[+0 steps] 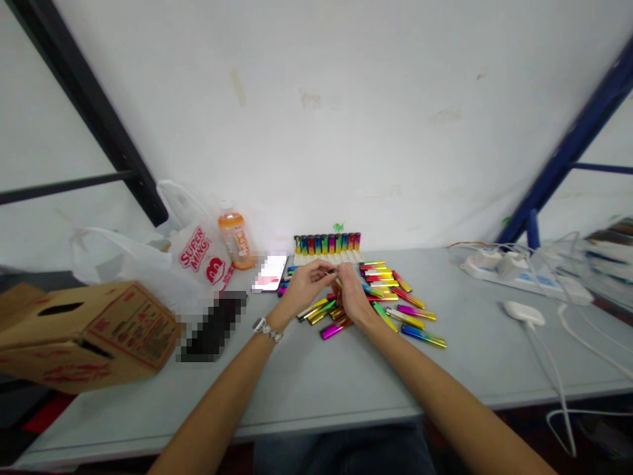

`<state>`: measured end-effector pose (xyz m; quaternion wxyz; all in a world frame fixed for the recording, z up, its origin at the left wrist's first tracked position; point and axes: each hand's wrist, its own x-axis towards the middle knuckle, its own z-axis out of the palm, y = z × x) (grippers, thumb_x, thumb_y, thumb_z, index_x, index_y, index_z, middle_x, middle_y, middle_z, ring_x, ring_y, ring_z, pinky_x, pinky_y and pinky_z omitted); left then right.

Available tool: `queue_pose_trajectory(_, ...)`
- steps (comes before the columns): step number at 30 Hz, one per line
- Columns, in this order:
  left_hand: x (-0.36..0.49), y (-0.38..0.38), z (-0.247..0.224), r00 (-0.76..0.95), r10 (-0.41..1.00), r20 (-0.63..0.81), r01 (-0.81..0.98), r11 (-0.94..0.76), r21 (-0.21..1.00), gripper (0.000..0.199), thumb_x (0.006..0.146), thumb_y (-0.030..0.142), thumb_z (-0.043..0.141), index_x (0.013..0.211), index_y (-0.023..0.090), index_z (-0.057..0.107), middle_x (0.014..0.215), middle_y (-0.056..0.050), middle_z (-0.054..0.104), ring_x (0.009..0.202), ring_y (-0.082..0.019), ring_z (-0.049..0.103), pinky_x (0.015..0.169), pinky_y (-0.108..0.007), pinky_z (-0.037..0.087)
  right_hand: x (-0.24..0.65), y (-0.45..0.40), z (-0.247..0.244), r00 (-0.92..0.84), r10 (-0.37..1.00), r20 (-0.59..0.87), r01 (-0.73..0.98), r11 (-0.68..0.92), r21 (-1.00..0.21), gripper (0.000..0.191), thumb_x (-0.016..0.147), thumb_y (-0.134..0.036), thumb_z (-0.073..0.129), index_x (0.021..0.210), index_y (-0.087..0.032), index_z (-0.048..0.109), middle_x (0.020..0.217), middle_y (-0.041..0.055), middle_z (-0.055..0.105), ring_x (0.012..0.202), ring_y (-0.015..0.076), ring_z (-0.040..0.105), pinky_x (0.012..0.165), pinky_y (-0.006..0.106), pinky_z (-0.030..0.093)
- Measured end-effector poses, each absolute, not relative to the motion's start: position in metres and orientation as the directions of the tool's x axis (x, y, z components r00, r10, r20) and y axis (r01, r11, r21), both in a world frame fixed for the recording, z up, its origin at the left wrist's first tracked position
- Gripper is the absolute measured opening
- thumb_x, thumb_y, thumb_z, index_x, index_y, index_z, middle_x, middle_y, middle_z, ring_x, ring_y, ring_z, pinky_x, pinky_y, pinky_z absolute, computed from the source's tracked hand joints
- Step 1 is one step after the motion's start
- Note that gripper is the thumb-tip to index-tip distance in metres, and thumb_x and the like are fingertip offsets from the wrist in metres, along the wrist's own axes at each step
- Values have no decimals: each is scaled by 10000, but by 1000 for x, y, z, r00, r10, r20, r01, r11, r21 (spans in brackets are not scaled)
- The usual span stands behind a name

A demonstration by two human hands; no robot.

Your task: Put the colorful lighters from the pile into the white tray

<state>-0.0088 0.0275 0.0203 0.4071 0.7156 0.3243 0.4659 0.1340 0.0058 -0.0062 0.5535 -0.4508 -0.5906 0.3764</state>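
Over a pile of shiny, multicoloured lighters, my left hand [307,285] and my right hand [351,291] meet at the fingertips. Thumb and fingers of the left are pinched together. The right is curled, its fingers mostly hidden behind its own back. Something small and dark shows between the two hands, too blurred to name. Loose lighters lie around and below them, among them a magenta one [335,328] in front and a blue-gold one [424,336] at the right. Behind the hands, a row of lighters [325,245] stands upright in a pale holder [328,259] near the wall.
Left of the pile are a lit phone [270,273], an orange drink bottle [236,239], a white plastic bag [190,254], a dark pixelated object [213,328] and a cardboard box [93,333]. On the right lie a power strip [529,276] and a white charger [524,313] with cables.
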Motion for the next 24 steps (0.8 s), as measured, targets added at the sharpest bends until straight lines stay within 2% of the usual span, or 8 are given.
queue_pose_trajectory(3, -15, 50, 40, 266, 848, 457, 194, -512, 837, 290, 803, 390, 704, 969, 158, 650, 889, -51, 707, 814, -169, 679, 780, -307, 558, 145, 10, 5, 118, 925, 362, 223, 330, -917, 449, 943, -637, 318, 906, -233, 511, 874, 24, 588, 863, 202, 548, 809, 334, 424)
queue_pose_trajectory(5, -17, 72, 50, 266, 831, 489, 311, -554, 772, 261, 806, 363, 697, 959, 156, 657, 874, -53, 716, 798, -171, 682, 782, -312, 554, 154, 14, 11, 189, 907, 377, 244, 329, -912, 430, 947, -603, 323, 922, -227, 532, 932, 38, 605, 927, 208, 553, 843, 335, 416)
queue_pose_trajectory(9, -14, 116, 54, 329, 809, 488, 529, -586, 614, 146, 814, 253, 662, 917, 151, 676, 810, -47, 720, 746, -170, 671, 762, -305, 539, 167, 20, 13, 239, 911, 336, 224, 285, -932, 454, 947, -586, 294, 920, -219, 561, 874, 42, 620, 868, 209, 571, 797, 330, 424)
queue_pose_trajectory(13, -8, 143, 44, 421, 780, 462, 629, -619, 471, 126, 821, 219, 631, 916, 161, 691, 795, -43, 726, 742, -173, 668, 762, -299, 526, 170, 21, 13, 222, 902, 370, 242, 317, -917, 511, 950, -594, 276, 826, -208, 588, 838, 52, 635, 836, 209, 578, 804, 332, 429)
queue_pose_trajectory(18, -7, 158, 44, 464, 765, 447, 642, -638, 425, 141, 820, 220, 617, 921, 161, 696, 831, -55, 742, 767, -177, 676, 767, -289, 524, 171, 20, 17, 200, 902, 383, 231, 336, -913, 579, 945, -616, 268, 751, -193, 612, 822, 68, 647, 829, 210, 586, 825, 327, 431)
queue_pose_trajectory(24, -9, 166, 47, 465, 794, 391, 656, -606, 450, 155, 799, 218, 625, 906, 148, 713, 798, -56, 733, 754, -182, 669, 752, -290, 519, 174, 23, 15, 187, 911, 368, 250, 319, -914, 620, 952, -616, 238, 717, -188, 619, 779, 68, 653, 809, 209, 593, 813, 329, 424)
